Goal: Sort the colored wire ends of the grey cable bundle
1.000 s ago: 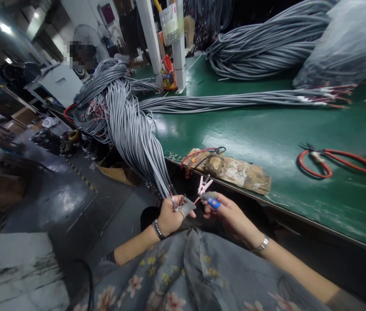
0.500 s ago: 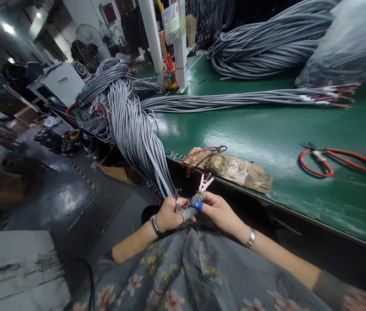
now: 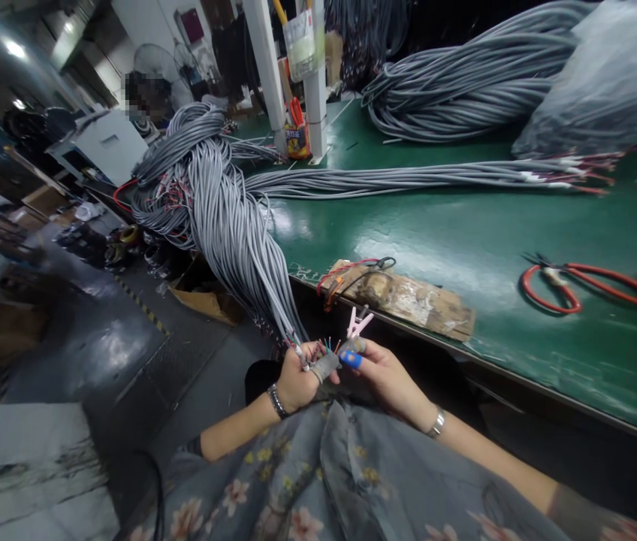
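Note:
My left hand [image 3: 299,379] is closed around the end of a grey cable, its thumb wrapped in grey tape. Thin coloured wires [image 3: 327,346] fan out of that grip towards the right. Just beside their tips, my right hand [image 3: 389,376] has thumb and forefinger pinched together, with a blue wrap on the thumb. What sits in that pinch is too small to make out. Grey cables [image 3: 245,233] run down from the bench to my left hand. A pink clip [image 3: 359,323] stands right behind my right fingertips, at the bench edge.
On the green bench [image 3: 465,233] lie a worn wooden block [image 3: 409,300] with red and black leads, and red-handled pliers [image 3: 555,282]. Straight cables [image 3: 409,180] cross behind them. A large coil [image 3: 476,75] and a plastic bag [image 3: 623,83] lie at the back right.
My hands have drawn slightly apart, and the coloured wire tips now stick out between them. A blurred patch now shows near the fan at the back left.

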Tool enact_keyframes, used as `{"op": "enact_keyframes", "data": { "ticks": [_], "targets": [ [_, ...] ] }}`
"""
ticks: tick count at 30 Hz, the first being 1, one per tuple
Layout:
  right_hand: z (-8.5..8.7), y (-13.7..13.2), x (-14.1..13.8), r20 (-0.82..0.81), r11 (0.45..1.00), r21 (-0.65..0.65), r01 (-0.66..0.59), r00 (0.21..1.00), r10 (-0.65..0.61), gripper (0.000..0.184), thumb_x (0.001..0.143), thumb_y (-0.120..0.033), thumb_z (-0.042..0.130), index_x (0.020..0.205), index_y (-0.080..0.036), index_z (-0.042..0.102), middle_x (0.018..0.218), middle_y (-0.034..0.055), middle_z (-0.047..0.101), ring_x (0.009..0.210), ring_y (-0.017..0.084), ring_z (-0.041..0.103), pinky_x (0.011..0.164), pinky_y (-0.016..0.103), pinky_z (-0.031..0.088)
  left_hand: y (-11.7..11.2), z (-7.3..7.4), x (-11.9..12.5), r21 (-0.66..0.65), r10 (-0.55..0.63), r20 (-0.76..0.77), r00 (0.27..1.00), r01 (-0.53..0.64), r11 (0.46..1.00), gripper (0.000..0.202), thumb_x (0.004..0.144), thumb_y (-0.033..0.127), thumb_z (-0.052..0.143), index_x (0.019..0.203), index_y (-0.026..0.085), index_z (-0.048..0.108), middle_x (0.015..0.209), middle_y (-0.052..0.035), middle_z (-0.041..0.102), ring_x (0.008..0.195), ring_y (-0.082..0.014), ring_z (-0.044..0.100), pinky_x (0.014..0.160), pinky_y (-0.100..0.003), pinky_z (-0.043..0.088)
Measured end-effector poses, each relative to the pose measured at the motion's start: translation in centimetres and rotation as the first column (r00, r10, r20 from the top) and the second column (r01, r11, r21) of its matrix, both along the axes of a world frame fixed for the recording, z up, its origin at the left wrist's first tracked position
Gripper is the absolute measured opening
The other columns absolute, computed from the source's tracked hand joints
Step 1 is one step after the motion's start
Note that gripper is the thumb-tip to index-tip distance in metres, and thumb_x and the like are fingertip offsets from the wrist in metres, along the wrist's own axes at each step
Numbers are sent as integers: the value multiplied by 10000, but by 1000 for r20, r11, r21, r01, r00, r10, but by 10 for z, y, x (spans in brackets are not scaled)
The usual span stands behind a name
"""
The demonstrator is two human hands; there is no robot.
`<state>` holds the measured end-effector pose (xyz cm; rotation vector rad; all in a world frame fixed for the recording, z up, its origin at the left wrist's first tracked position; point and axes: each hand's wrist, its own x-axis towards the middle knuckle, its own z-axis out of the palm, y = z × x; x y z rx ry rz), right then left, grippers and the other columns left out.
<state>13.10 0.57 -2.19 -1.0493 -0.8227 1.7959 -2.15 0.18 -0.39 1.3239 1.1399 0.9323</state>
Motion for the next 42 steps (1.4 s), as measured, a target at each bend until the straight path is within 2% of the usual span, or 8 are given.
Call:
{"op": "enact_keyframes", "data": {
  "ticks": [3,8,10,13,17,27,36,42],
  "targets": [
    [-6,-2,6,-50,1000,-5,-21,999,21,408,522,-511,844,638,-179,637,539,-40,519,522,93,406,520,249,336,-1,2,1,-22,29,20,999,-28,999,448,750,540,657,530,154,601,512,-39,616,522,-124,536,594,-257,442],
    [-18,8,16,-247,991,-94,90,963,-111,402,581,-571,796,724,-211,690,678,1,613,580,117,482,557,260,423,0,6,4,-38,58,53,997,-56,998,453,730,572,663,565,154,604,493,-28,603,507,-124,539,605,-264,449],
    [-20,17,19,-284,992,-118,49,956,-81,398,627,-599,754,723,-218,692,698,20,630,581,127,495,542,263,429,1,8,5,-53,53,71,996,-50,997,444,718,572,674,586,152,615,490,-25,604,500,-123,538,598,-263,445],
    [-18,27,17,-297,997,-73,-16,955,-6,401,665,-603,724,762,-215,706,706,19,630,562,120,482,526,256,423,5,7,5,-90,-4,88,996,12,996,437,688,562,702,588,143,625,477,-24,596,482,-118,522,562,-252,417],
    [-13,33,9,-252,998,49,42,967,-28,454,663,-635,706,759,-191,715,653,5,609,561,121,482,543,260,425,12,0,5,-115,-62,121,991,76,990,425,676,535,723,584,129,639,456,-15,574,453,-97,480,520,-233,367],
    [-19,36,3,-461,1000,-10,8,887,-12,439,732,-576,686,928,-183,698,706,39,688,661,198,626,612,338,514,19,-8,12,-61,-103,119,987,111,992,405,728,485,701,542,135,613,466,-7,573,465,-91,480,551,-236,377],
    [-12,33,2,-439,993,-102,59,893,-98,435,669,-608,722,836,-206,728,700,19,699,656,171,623,616,296,522,17,-5,13,-67,-88,74,993,93,993,397,723,476,696,524,147,598,463,-6,572,469,-98,488,561,-243,397],
    [-8,31,8,-429,996,-90,1,902,-40,439,648,-633,723,818,-229,737,729,5,700,627,132,599,596,256,497,6,7,10,-60,-61,24,998,62,996,385,725,478,696,551,145,613,490,-18,599,484,-103,505,553,-238,402]
  ]
}}
